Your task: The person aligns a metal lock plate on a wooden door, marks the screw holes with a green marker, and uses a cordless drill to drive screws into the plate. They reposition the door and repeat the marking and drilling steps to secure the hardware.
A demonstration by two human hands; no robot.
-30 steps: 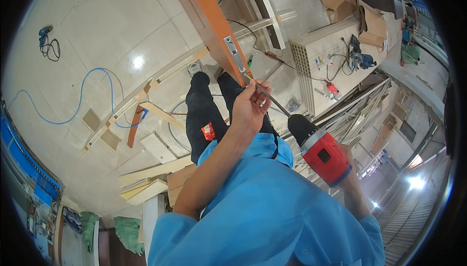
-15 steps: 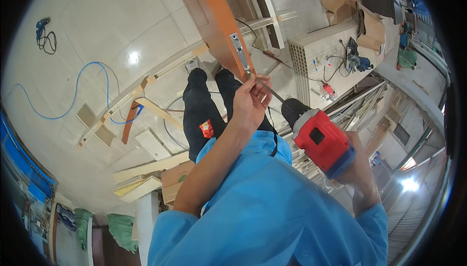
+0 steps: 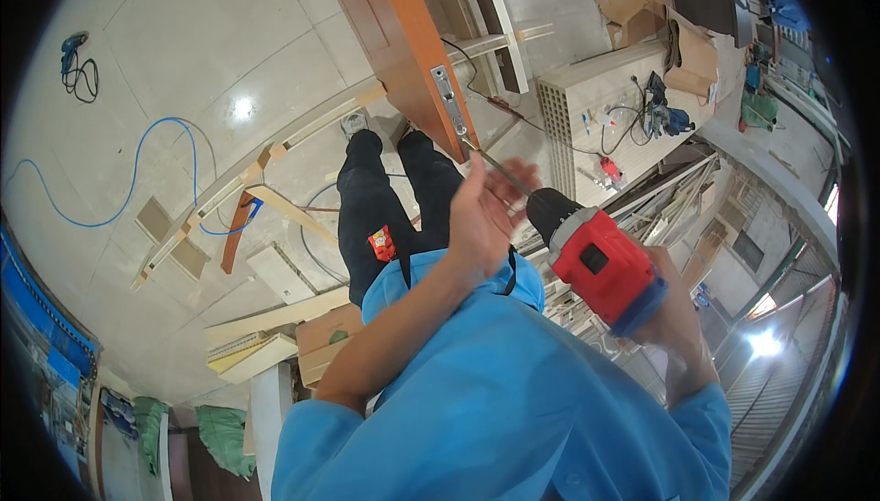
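Observation:
My right hand (image 3: 676,319) grips a red and black cordless drill (image 3: 598,260) at the right of centre. Its long bit (image 3: 496,165) points up and left at the lower end of a metal latch plate (image 3: 449,100) set in the edge of an orange-brown door (image 3: 396,38). My left hand (image 3: 483,219) is raised beside the bit, just below the plate. It is motion-blurred, with the fingers close to the bit; whether they hold it is unclear. My blue shirt and black trousers fill the lower middle.
A blue cable (image 3: 136,174) loops over the tiled floor at the left, with a blue power tool (image 3: 73,46) beyond it. Wooden strips (image 3: 275,160) and a cardboard box (image 3: 323,336) lie near my legs. A white perforated block (image 3: 573,102) carrying tools stands at the upper right.
My left hand has come down from the latch plate and now sits lower beside the bit. The drill has come closer to the camera, its bit still aimed at the plate.

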